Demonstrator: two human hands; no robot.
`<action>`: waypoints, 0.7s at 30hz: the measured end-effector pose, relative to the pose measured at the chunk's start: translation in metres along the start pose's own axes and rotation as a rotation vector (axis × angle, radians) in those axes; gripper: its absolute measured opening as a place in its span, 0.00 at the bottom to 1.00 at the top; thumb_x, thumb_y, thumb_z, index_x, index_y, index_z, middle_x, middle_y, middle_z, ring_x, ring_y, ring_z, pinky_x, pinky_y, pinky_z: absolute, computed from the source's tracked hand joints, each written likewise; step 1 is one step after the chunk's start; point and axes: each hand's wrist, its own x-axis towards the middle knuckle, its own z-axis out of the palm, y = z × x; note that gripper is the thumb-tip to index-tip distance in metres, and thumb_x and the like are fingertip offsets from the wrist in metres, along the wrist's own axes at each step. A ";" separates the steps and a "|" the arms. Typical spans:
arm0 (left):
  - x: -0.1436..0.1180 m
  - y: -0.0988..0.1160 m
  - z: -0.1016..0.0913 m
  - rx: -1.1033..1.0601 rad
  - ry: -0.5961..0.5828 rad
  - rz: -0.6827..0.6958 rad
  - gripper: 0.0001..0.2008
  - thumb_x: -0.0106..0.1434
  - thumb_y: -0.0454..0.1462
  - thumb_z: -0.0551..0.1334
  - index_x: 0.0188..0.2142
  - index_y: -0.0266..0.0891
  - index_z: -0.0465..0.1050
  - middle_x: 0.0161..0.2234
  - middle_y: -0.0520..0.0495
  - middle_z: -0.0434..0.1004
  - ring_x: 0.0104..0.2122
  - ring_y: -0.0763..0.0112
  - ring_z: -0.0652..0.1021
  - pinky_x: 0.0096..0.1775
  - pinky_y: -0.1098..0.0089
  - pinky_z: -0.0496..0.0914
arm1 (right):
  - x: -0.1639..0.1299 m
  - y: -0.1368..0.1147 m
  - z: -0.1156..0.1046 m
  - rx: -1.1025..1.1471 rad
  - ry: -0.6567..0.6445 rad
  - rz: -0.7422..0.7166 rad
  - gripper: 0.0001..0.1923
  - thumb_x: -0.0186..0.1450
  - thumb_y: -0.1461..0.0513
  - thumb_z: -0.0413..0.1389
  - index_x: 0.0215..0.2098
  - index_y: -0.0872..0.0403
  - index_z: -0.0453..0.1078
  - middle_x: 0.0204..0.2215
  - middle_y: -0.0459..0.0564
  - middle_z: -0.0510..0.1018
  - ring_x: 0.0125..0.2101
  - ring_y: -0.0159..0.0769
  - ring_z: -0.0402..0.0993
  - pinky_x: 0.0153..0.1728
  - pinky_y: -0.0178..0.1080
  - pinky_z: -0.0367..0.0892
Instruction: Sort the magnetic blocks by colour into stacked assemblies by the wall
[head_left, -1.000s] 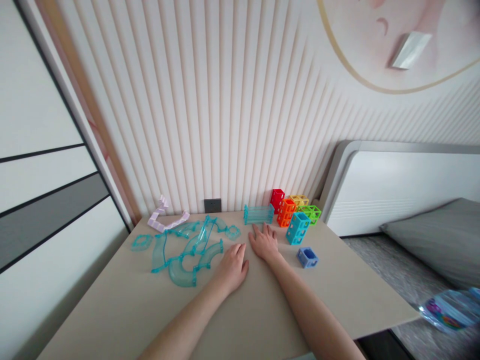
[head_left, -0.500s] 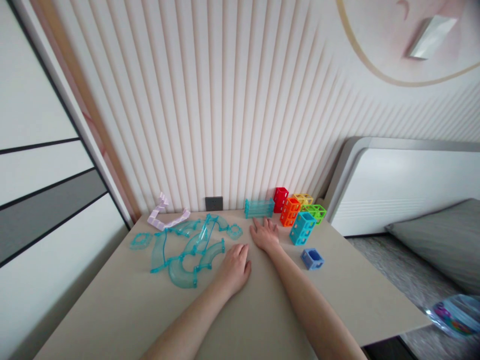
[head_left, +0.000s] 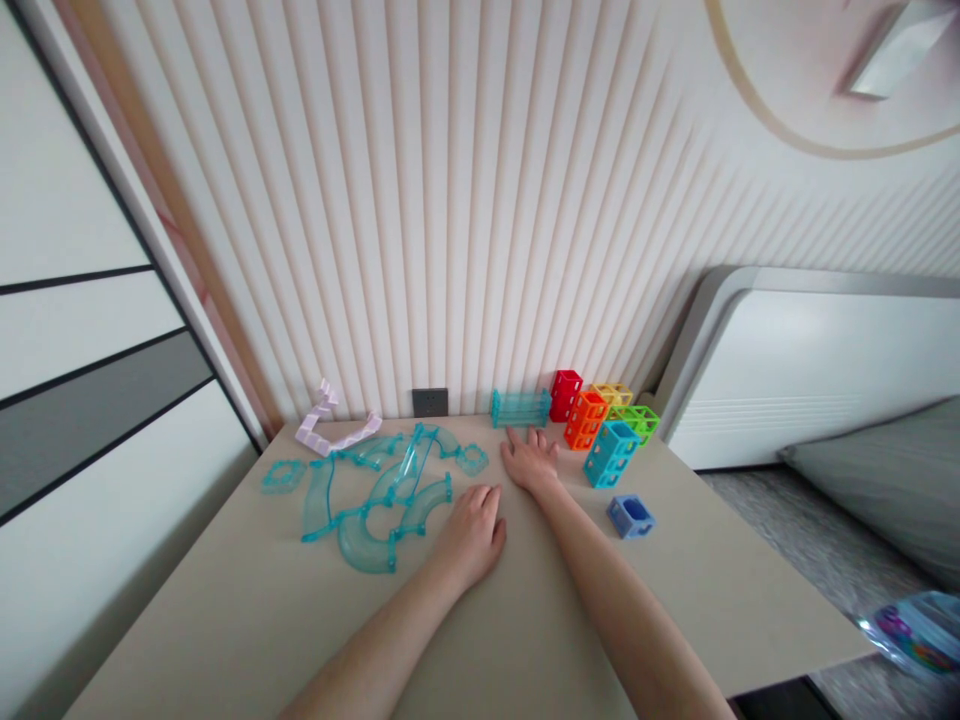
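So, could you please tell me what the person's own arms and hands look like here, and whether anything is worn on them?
Both forearms are bare as far as the view shows: no sleeves, gloves, watch or bracelet. The left hand and the right hand show no rings on the fingers, and no markings are visible. The upper arms are out of frame.

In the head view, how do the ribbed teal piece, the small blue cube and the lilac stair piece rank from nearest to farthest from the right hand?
Measured from the right hand, flat on the table:
1. Ribbed teal piece: just beyond the fingertips, by the wall.
2. Small blue cube: to the hand's right, closer to the person.
3. Lilac stair piece: far on the left, by the wall.
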 end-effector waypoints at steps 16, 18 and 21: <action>-0.001 0.001 -0.003 -0.008 -0.005 -0.004 0.25 0.64 0.33 0.55 0.62 0.36 0.65 0.55 0.38 0.73 0.57 0.56 0.72 0.60 0.58 0.66 | 0.013 0.000 0.002 0.004 -0.031 -0.012 0.31 0.74 0.48 0.36 0.73 0.42 0.49 0.73 0.59 0.48 0.70 0.56 0.42 0.62 0.65 0.37; -0.001 0.001 -0.002 -0.010 -0.005 -0.003 0.25 0.64 0.33 0.55 0.62 0.35 0.65 0.55 0.37 0.73 0.57 0.55 0.71 0.60 0.58 0.66 | 0.013 0.000 0.001 0.004 -0.031 -0.015 0.31 0.74 0.48 0.35 0.73 0.42 0.49 0.73 0.59 0.48 0.70 0.56 0.42 0.62 0.65 0.38; -0.001 0.001 -0.002 -0.013 -0.003 -0.002 0.25 0.64 0.33 0.55 0.62 0.36 0.65 0.54 0.38 0.73 0.57 0.55 0.71 0.60 0.58 0.66 | 0.014 0.000 0.001 0.001 -0.030 -0.017 0.31 0.74 0.48 0.36 0.73 0.42 0.49 0.73 0.59 0.48 0.70 0.56 0.42 0.62 0.65 0.37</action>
